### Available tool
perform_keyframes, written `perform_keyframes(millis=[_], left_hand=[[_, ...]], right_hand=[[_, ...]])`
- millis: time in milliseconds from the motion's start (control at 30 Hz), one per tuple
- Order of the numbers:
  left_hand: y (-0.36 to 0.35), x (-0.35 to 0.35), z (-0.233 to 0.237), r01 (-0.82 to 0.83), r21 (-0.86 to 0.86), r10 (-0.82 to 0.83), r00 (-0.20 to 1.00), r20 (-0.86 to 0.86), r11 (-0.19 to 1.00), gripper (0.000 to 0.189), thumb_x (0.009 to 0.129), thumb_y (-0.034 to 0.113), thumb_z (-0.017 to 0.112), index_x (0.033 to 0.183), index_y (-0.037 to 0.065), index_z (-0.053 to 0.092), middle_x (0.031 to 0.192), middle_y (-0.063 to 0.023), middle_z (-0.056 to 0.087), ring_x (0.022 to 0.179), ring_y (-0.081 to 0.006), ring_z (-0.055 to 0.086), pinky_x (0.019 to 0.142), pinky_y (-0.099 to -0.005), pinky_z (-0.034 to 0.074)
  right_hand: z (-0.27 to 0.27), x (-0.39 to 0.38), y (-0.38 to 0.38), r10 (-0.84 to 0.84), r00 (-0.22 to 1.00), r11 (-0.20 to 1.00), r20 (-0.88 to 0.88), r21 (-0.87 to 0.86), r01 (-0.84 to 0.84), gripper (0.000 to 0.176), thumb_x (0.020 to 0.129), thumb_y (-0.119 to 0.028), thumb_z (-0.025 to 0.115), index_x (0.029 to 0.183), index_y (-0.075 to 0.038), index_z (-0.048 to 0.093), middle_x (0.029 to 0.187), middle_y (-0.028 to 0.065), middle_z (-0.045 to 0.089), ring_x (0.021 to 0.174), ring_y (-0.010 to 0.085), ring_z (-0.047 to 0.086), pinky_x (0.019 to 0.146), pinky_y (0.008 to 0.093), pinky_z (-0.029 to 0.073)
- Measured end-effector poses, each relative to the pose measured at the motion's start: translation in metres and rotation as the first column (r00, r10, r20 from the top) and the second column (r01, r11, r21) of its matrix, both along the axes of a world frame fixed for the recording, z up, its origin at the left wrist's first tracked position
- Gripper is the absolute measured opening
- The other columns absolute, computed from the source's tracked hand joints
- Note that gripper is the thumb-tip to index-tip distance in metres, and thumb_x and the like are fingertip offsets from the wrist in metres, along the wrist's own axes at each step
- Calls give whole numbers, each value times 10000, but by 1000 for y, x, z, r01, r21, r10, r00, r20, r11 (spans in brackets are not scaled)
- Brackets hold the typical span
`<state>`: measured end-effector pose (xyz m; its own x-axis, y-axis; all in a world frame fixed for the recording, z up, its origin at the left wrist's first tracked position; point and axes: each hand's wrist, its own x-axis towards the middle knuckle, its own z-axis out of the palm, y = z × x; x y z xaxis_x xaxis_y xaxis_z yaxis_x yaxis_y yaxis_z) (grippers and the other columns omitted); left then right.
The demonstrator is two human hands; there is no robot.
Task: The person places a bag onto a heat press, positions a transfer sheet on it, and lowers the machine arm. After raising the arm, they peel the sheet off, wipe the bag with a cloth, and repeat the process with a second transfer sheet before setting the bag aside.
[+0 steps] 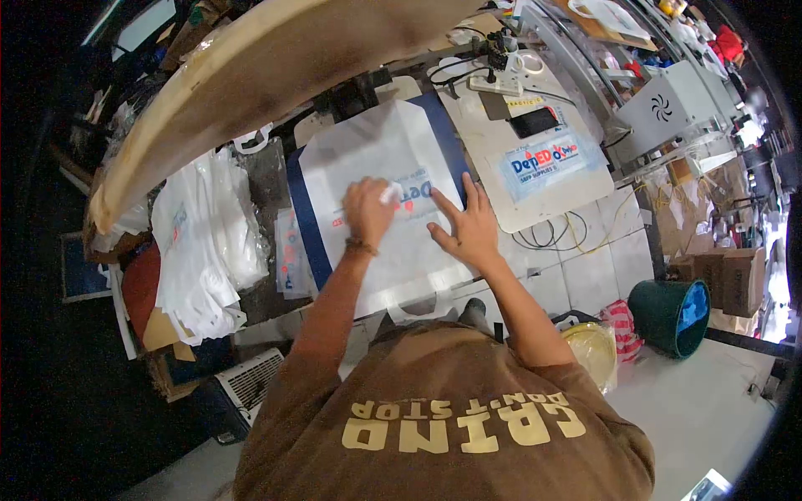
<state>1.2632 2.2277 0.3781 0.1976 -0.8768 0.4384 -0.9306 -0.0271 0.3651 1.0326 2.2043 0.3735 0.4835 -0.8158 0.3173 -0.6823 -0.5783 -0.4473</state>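
Note:
A white handled bag [384, 259] lies flat over a dark blue pad [443, 125], with blue lettering and small red marks at its middle. Pressed to that print, my left hand [368, 213] is closed on a crumpled white wad [390, 194], slightly smeared by motion. My right hand [468, 224] rests on the bag's right edge with fingers spread, fingertips beside the lettering. Right of the pad, a clear printed film [551, 163] with "DepED" lettering lies on a cream board [535, 213].
A pile of white bags [196, 242] sits at the left. Overhead curves a large tan panel [251, 83]. A dark phone-like slab [533, 123] and a power strip [494, 85] lie on the cream board. A grey machine [668, 108] and green bin [668, 317] stand right.

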Motion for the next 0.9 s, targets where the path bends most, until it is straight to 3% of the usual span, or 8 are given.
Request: perform_keyframes(millis=[133, 300, 400, 433, 667, 733, 867, 900], left_hand=[[10, -16, 7, 86, 206, -96, 995, 40, 975, 217, 788, 235, 769, 986, 151, 734, 1004, -54, 643, 1007, -306, 560, 852, -495, 430], [-6, -17, 12, 58, 248, -86, 991, 105, 967, 252, 772, 227, 777, 1007, 155, 720, 1001, -46, 637, 1027, -307, 563, 856, -492, 429], [2, -19, 10, 92, 245, -112, 991, 68, 965, 232, 768, 234, 783, 970, 145, 711, 991, -46, 637, 1023, -307, 571, 850, -494, 434], [-7, -12, 5, 95, 113, -105, 991, 83, 989, 205, 770, 226, 777, 942, 141, 706, 978, -39, 638, 1009, -303, 581, 819, -499, 438], [1, -23, 14, 74, 228, -97, 991, 90, 971, 166, 790, 195, 747, 945, 147, 711, 941, -34, 642, 993, -283, 581, 800, -489, 430], [-4, -5, 5, 24, 94, -37, 988, 149, 995, 181, 775, 215, 755, 940, 158, 711, 959, -35, 646, 989, -282, 579, 808, -481, 430], [0, 0, 1, -8, 185, -24, 985, 173, 983, 225, 760, 221, 762, 974, 163, 723, 999, -37, 653, 995, -286, 574, 829, -469, 423], [15, -8, 2, 101, 153, -118, 987, 111, 983, 243, 758, 204, 762, 993, 153, 727, 991, -35, 656, 998, -288, 574, 833, -477, 422]], right_hand=[[-2, -1, -2, 12, 1000, 1000, -21, 1, -12, 642, 836, -542, 669, 1437, -350, 558, 1602, 271, 246, 1375, 527, 343, 1018, 587, 419], [-1, -1, -1, 4, 1000, 1000, -21, 19, -3, 637, 834, -528, 675, 1434, -344, 564, 1594, 281, 258, 1370, 525, 349, 1022, 591, 416], [-5, -1, -3, 10, 999, 999, 32, -36, -9, 639, 830, -518, 683, 1432, -339, 567, 1589, 286, 268, 1369, 526, 351, 1019, 590, 418], [-3, -1, -1, 8, 999, 1000, 38, -15, -7, 637, 827, -507, 689, 1429, -335, 571, 1586, 287, 275, 1366, 529, 352, 1017, 586, 421], [4, -1, -4, -1, 1000, 1000, -8, 26, 2, 626, 828, -489, 695, 1422, -332, 576, 1578, 285, 286, 1358, 523, 359, 1019, 577, 423], [0, -1, -1, 7, 999, 999, 36, -31, -5, 635, 817, -499, 698, 1418, -333, 577, 1579, 281, 286, 1364, 519, 356, 1017, 576, 423], [3, 0, -1, 2, 1000, 1000, 20, -2, -2, 646, 812, -499, 701, 1421, -327, 573, 1581, 276, 286, 1366, 516, 356, 1012, 581, 420], [3, 2, -6, 0, 1000, 1000, 24, -13, 1, 646, 812, -499, 701, 1421, -327, 573, 1581, 276, 286, 1366, 516, 356, 1012, 581, 420]])
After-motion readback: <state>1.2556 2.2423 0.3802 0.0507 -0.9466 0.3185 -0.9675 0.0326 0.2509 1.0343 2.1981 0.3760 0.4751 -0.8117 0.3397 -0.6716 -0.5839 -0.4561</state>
